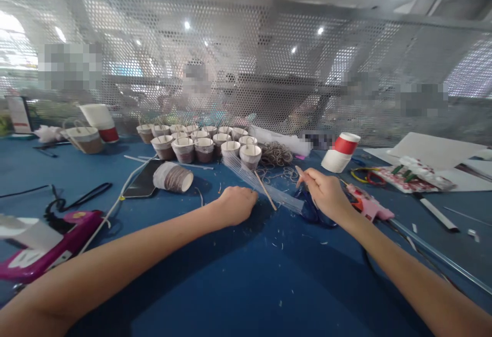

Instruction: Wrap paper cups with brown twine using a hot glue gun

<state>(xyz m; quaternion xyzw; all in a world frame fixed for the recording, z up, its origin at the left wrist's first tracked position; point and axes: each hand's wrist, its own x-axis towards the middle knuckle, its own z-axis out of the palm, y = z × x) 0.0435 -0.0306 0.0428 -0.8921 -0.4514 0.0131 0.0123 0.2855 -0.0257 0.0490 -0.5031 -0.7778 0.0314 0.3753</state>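
My left hand rests on the blue table with its fingers curled under, so anything inside them is hidden. Close to its fingertips lie a thin wooden stick and a bundle of clear plastic strips. On the right, my right hand is closed in a pinch; what it holds, if anything, I cannot make out. Below and beside that hand are dark blue loops, partly covered by it. A paper cup wrapped in brown and white cord lies on its side beyond my left forearm.
Several small handled cups stand in rows at the back, beside tangled brown cord. A magenta glue gun lies left, near a dark phone. A pink glue gun and stacked cups are on the right.
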